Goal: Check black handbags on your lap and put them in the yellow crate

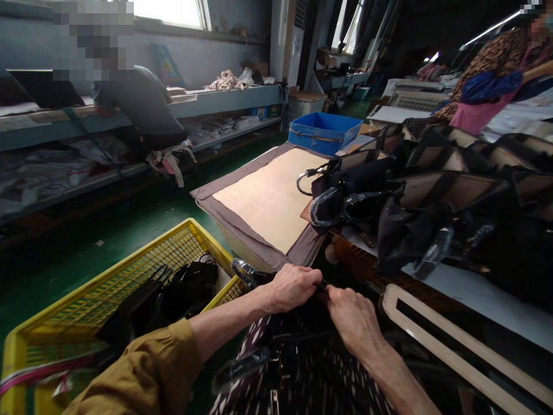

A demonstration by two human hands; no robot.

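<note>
Both my hands are closed on the edge of a black handbag (302, 328) that lies over my lap. My left hand (294, 286) grips the edge from the left, its fingers wrapped over the top. Close beside it, my right hand (352, 317) pinches the same dark edge. A plastic-wrapped handle (244, 369) and metal buckles hang from the bag's near side. Another wrapped handle (246, 271) shows just beyond my left wrist. Much of the bag blends into my dark patterned clothing, so its outline is hard to make out.
A yellow plastic crate (108, 259) with black bags stands at my left. Ahead is a board-topped stand (263, 196), with a blue bin (324, 129) behind. Many black handbags (432, 190) crowd the table at right, near a slotted tan frame (458, 340). Two people work nearby.
</note>
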